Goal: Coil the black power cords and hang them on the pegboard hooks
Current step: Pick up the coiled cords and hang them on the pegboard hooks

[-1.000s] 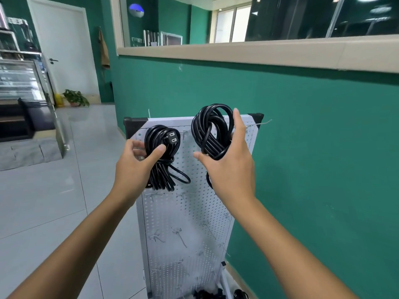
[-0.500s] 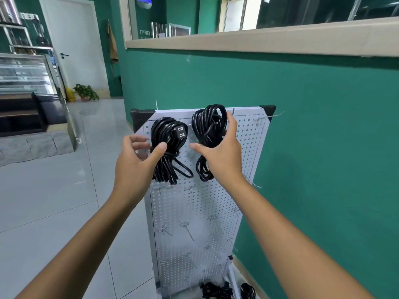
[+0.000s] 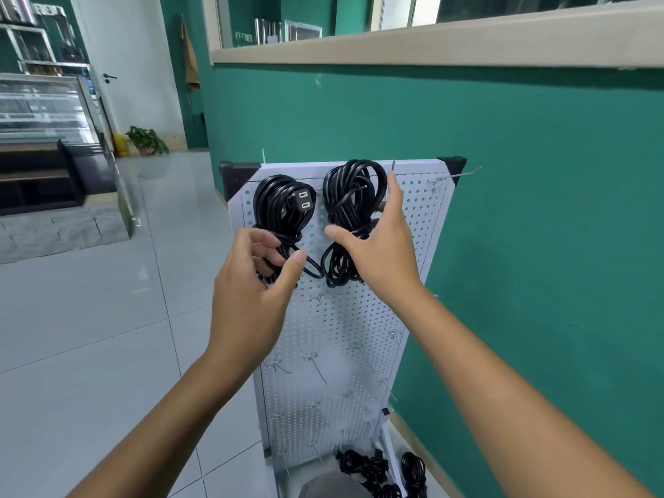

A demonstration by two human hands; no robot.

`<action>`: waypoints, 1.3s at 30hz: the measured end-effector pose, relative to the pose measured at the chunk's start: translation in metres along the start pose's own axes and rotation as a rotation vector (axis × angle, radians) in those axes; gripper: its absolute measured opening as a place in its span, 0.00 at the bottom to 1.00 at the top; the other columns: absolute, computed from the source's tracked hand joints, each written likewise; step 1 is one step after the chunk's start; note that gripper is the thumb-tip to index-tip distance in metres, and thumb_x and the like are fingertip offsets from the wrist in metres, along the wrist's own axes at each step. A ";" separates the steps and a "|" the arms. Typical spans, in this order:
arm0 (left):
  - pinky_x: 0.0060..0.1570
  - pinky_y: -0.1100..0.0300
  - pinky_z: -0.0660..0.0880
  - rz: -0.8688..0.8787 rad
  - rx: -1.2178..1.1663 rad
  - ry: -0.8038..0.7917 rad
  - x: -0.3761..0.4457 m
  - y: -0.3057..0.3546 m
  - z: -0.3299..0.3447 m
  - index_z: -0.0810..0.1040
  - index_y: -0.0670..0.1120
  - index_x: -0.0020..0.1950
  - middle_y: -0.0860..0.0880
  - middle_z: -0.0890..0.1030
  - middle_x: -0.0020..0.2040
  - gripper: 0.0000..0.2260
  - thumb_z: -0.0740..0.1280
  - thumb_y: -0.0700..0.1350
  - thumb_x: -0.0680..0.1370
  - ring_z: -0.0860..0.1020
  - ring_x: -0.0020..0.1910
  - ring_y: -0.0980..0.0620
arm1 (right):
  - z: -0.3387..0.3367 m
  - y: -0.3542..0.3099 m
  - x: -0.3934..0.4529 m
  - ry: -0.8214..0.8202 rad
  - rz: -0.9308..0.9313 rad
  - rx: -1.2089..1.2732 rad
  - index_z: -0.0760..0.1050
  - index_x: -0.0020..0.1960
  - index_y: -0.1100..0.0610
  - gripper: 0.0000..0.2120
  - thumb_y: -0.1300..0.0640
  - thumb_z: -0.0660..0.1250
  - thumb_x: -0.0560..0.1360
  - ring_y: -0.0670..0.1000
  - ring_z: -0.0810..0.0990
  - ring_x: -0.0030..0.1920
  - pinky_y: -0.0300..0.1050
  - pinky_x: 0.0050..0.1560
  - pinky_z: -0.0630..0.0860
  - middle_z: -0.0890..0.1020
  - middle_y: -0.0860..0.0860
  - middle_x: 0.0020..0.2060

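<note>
From the head camera I'm looking down at a white pegboard leaning against the green wall, and two black coils sit side by side along its top row. The left coil hangs at the upper left of the board, its two-slot plug end facing me. My left hand is at that coil's lower part, fingers curled in around the hanging strands and thumb stretched toward them, so it has a loose hold there. The right coil hangs just beside it, near the top middle. My right hand is spread over its right side, forefinger straight up along the loop and thumb reaching across the waist of the bundle; I cannot tell whether the hidden fingers grip it. Bare metal hooks dot the lower board. Near the foot of the board, more black cords lie on the floor.
</note>
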State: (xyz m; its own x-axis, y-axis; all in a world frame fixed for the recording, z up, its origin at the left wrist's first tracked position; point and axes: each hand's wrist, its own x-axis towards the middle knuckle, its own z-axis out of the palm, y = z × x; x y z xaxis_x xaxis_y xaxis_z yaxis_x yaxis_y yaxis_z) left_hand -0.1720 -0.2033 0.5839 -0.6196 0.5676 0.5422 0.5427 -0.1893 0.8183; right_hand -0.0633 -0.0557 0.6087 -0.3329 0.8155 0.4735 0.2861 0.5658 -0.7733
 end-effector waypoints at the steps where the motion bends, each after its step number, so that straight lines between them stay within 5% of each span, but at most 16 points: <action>1: 0.41 0.57 0.74 -0.003 -0.004 -0.010 -0.001 0.001 0.002 0.73 0.51 0.53 0.51 0.79 0.44 0.10 0.72 0.52 0.79 0.75 0.41 0.53 | -0.002 0.000 -0.001 -0.008 -0.002 -0.010 0.44 0.82 0.43 0.53 0.43 0.78 0.71 0.51 0.66 0.76 0.55 0.73 0.69 0.65 0.49 0.79; 8: 0.39 0.59 0.73 -0.036 -0.002 -0.073 -0.007 0.004 0.010 0.76 0.51 0.51 0.53 0.80 0.41 0.07 0.70 0.52 0.80 0.78 0.41 0.55 | -0.010 0.003 -0.007 -0.013 -0.006 -0.055 0.44 0.80 0.40 0.51 0.36 0.75 0.71 0.50 0.75 0.67 0.59 0.66 0.75 0.71 0.48 0.72; 14: 0.42 0.54 0.76 -0.050 -0.003 -0.122 -0.011 0.001 0.021 0.75 0.53 0.48 0.54 0.82 0.40 0.06 0.70 0.52 0.81 0.81 0.43 0.54 | -0.032 0.011 -0.017 0.068 -0.079 -0.162 0.65 0.73 0.47 0.26 0.40 0.67 0.79 0.45 0.77 0.53 0.48 0.54 0.76 0.77 0.42 0.57; 19: 0.44 0.45 0.78 -0.051 -0.005 -0.208 -0.026 -0.013 0.041 0.75 0.54 0.47 0.52 0.82 0.39 0.06 0.68 0.53 0.81 0.82 0.43 0.51 | -0.056 0.046 -0.038 0.056 -0.101 -0.232 0.72 0.65 0.49 0.15 0.46 0.67 0.80 0.46 0.79 0.51 0.47 0.54 0.76 0.79 0.42 0.54; 30: 0.40 0.50 0.76 -0.183 0.157 -0.686 -0.104 -0.123 0.156 0.74 0.51 0.49 0.47 0.83 0.38 0.06 0.68 0.51 0.82 0.80 0.37 0.46 | -0.097 0.223 -0.138 -0.134 0.167 -0.393 0.75 0.59 0.50 0.10 0.54 0.70 0.79 0.47 0.79 0.49 0.42 0.52 0.73 0.80 0.43 0.52; 34: 0.37 0.58 0.70 -0.142 0.277 -0.916 -0.129 -0.188 0.208 0.73 0.50 0.50 0.54 0.79 0.34 0.05 0.68 0.47 0.82 0.77 0.33 0.55 | -0.090 0.308 -0.178 -0.229 0.330 -0.407 0.76 0.61 0.52 0.11 0.55 0.70 0.79 0.47 0.79 0.48 0.44 0.55 0.74 0.80 0.44 0.51; 39: 0.46 0.51 0.79 -0.122 0.405 -1.246 -0.167 -0.277 0.271 0.73 0.50 0.51 0.51 0.81 0.41 0.04 0.68 0.46 0.82 0.80 0.39 0.49 | -0.069 0.415 -0.214 -0.393 0.515 -0.441 0.75 0.63 0.53 0.14 0.54 0.70 0.79 0.48 0.79 0.48 0.49 0.57 0.76 0.79 0.43 0.50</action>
State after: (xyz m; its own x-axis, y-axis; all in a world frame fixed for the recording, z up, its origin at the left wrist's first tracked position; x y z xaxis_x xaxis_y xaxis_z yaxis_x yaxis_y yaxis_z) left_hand -0.0657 -0.0284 0.2149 0.1403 0.9587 -0.2474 0.7865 0.0438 0.6160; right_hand 0.1886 0.0130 0.2151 -0.3310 0.9321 -0.1471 0.7942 0.1911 -0.5769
